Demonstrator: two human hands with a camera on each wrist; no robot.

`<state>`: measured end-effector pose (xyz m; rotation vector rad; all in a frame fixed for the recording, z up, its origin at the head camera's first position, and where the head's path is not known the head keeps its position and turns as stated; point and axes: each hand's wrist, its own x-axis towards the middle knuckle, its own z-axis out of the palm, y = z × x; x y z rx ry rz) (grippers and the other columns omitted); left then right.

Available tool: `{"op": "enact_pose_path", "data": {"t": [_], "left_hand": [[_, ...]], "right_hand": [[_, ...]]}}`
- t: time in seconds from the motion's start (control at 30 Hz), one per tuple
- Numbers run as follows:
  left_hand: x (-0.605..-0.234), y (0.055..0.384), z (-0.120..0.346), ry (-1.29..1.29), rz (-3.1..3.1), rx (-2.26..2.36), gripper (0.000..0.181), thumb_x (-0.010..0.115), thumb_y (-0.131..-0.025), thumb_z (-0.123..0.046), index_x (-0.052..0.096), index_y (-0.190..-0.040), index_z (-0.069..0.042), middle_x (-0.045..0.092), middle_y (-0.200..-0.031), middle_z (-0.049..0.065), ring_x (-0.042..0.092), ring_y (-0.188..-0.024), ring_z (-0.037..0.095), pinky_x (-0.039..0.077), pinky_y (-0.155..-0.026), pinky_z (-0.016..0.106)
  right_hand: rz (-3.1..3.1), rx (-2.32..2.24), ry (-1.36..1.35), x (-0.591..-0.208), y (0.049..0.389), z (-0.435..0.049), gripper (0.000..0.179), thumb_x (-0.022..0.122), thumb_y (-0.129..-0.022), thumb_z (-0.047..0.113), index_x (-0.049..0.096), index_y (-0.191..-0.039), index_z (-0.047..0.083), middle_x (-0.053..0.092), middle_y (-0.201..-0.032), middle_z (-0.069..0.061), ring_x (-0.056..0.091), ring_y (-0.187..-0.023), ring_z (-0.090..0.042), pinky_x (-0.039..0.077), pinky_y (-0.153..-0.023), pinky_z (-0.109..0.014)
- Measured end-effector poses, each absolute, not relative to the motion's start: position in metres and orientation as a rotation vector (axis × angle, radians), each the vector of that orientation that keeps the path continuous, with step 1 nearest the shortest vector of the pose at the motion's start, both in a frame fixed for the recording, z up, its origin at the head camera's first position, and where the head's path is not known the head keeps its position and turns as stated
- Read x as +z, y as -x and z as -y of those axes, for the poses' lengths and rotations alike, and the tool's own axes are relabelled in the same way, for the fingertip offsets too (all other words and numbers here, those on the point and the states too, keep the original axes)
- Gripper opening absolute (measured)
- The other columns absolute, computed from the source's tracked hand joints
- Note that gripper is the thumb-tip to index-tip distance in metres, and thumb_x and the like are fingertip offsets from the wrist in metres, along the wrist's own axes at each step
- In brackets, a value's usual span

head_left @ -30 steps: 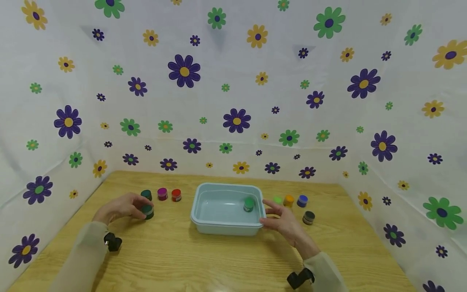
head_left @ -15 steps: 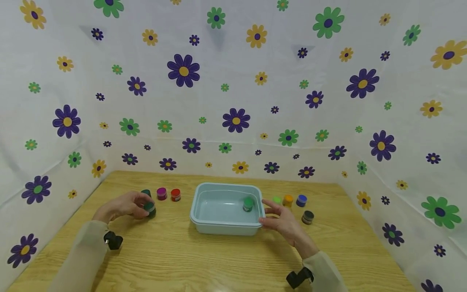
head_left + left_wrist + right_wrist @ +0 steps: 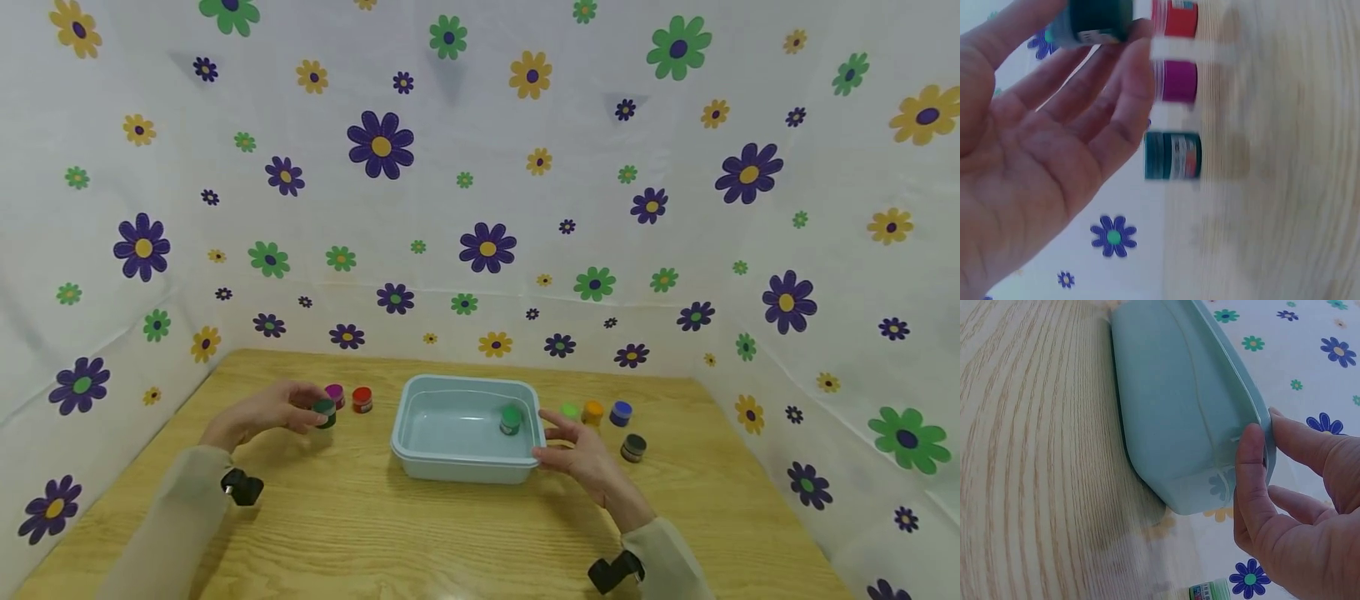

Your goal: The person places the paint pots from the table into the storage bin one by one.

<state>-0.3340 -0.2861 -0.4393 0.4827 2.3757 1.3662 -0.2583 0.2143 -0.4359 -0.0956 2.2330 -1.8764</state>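
My left hand [image 3: 313, 413] holds a dark green jar [image 3: 326, 412] in its fingertips, lifted off the wooden table [image 3: 465, 533] left of the pale blue tub [image 3: 420, 457]. The left wrist view shows that jar [image 3: 1094, 22] between thumb and fingers, above a red jar [image 3: 1175, 19], a magenta jar [image 3: 1177, 81] and a dark teal jar [image 3: 1172, 156] standing on the table. My right hand [image 3: 553, 435] pinches the tub's right rim [image 3: 1254, 412], thumb [image 3: 1249, 481] on the outer wall. A green-lidded jar [image 3: 512, 419] stands inside the tub.
A magenta jar [image 3: 335, 395] and a red jar [image 3: 362, 400] stand just beyond my left hand. Right of the tub are a light green jar [image 3: 570, 411], an orange one [image 3: 592, 412], a blue one [image 3: 620, 413] and a dark one [image 3: 633, 447]. Flowered cloth walls enclose three sides.
My left hand has lifted the dark green jar off the table and carried it right, toward the tub. My right hand has stayed on the tub's rim.
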Motion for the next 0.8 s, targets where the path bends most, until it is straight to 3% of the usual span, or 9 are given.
{"op": "enact_pose_path", "data": {"t": [0.33, 0.6, 0.8], "left_hand": [[-0.434, 0.33, 0.242, -0.381, -2.551, 1.472, 0.052, 0.07, -0.089, -0.041, 0.058, -0.125, -0.005, 0.066, -0.114, 0.013, 0.062, -0.095, 0.024, 0.056, -0.078, 0.037], [-0.438, 0.318, 0.205, -0.396, -2.539, 1.615, 0.051, 0.072, -0.089, -0.037, 0.058, -0.125, -0.004, 0.067, -0.102, 0.013, 0.062, -0.093, 0.039, 0.057, -0.077, 0.041], [-0.434, 0.315, 0.184, -0.43, -2.55, 1.65, 0.05, 0.073, -0.087, -0.037, 0.06, -0.124, -0.006, 0.068, -0.103, 0.013, 0.063, -0.089, 0.034, 0.058, -0.074, 0.039]], "right_hand": [[-2.217, -1.877, 0.116, -0.438, 0.259, -0.215, 0.073, 0.072, -0.088, 0.01, 0.036, -0.152, 0.008, 0.045, -0.136, -0.03, 0.064, -0.096, -0.02, 0.056, -0.092, -0.047], [-2.207, -1.885, 0.124, -0.439, 0.258, -0.215, 0.072, 0.071, -0.089, 0.01, 0.035, -0.152, 0.009, 0.044, -0.136, -0.03, 0.063, -0.097, -0.019, 0.057, -0.091, -0.043], [-2.203, -1.898, 0.094, -0.438, 0.258, -0.215, 0.072, 0.07, -0.09, 0.009, 0.035, -0.152, 0.01, 0.044, -0.137, -0.029, 0.063, -0.097, -0.019, 0.057, -0.091, -0.044]]}}
